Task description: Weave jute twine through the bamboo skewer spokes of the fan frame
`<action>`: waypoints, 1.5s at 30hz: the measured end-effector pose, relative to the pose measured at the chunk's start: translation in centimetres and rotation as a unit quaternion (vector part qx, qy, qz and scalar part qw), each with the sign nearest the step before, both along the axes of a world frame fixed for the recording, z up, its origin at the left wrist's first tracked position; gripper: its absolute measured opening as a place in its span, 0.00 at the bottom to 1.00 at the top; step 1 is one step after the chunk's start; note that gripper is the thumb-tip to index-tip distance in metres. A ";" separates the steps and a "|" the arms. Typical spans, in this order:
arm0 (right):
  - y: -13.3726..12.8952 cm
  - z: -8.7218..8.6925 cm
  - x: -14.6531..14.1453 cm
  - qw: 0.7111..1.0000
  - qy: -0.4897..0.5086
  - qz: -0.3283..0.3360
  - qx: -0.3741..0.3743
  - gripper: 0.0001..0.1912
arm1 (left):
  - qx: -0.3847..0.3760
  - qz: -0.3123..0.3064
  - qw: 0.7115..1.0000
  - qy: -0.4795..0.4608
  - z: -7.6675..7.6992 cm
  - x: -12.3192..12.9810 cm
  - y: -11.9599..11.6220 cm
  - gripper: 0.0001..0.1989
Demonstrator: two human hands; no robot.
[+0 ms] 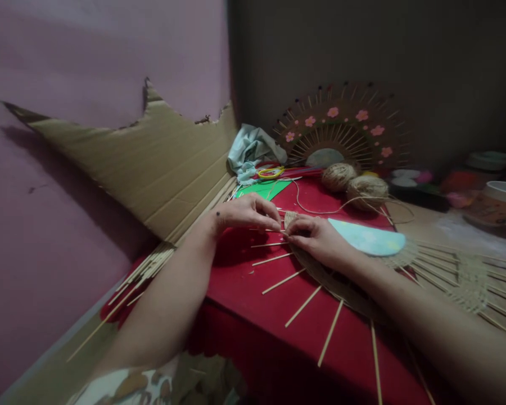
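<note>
A half-round fan of thin wooden sticks (277, 259) lies on the red cloth, with a band of woven twine (290, 218) running across the sticks. A pale blue half-disc (365, 237) sits at its middle. My left hand (253, 212) is closed over the fan's far left edge, its fingertips pinched at a stick. Close beside it, my right hand (316, 239) pinches twine at the end of the woven band. The fingertips of both hands nearly meet, and they partly hide what they grip. My right forearm covers part of the band.
Two twine balls (367, 192) rest behind the fan, near yellow-handled scissors (270, 172) and green paper (263, 191). A flowered fan (333, 132) stands at the back. Torn cardboard (152, 163) leans on the left wall above loose sticks (145, 270). A cup (501, 202) is at right.
</note>
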State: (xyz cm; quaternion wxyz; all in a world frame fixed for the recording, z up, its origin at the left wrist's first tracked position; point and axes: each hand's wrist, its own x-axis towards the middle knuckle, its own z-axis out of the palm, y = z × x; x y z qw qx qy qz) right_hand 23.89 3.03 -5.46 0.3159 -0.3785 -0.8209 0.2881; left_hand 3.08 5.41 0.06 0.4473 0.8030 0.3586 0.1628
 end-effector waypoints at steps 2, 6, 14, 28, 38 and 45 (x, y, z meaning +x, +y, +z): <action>-0.2 0.0 0.0 1.000 -0.007 0.014 0.018 0.07 | -0.014 -0.021 1.000 0.018 0.0 -0.3 0.1 0.09; -0.6 0.2 -0.1 0.995 -0.050 0.040 0.072 0.08 | -0.067 -0.070 0.994 0.055 -0.5 -0.6 0.4 0.09; -0.9 0.2 -0.1 0.985 -0.085 0.077 0.127 0.10 | -0.035 -0.018 0.995 0.091 -2.1 -2.8 -1.8 0.08; -2.5 1.7 -0.2 0.861 -0.371 0.127 0.323 0.09 | 0.074 0.038 0.996 0.041 -3.2 -3.1 -5.2 0.05; -2.7 1.4 -0.3 0.840 -0.392 0.113 0.357 0.09 | 0.025 0.138 0.990 -0.017 -4.1 -3.4 -6.5 0.10; -2.6 1.0 -0.2 0.855 -0.367 0.100 0.352 0.09 | 0.037 0.173 0.982 -0.066 -4.8 -3.4 -8.8 0.33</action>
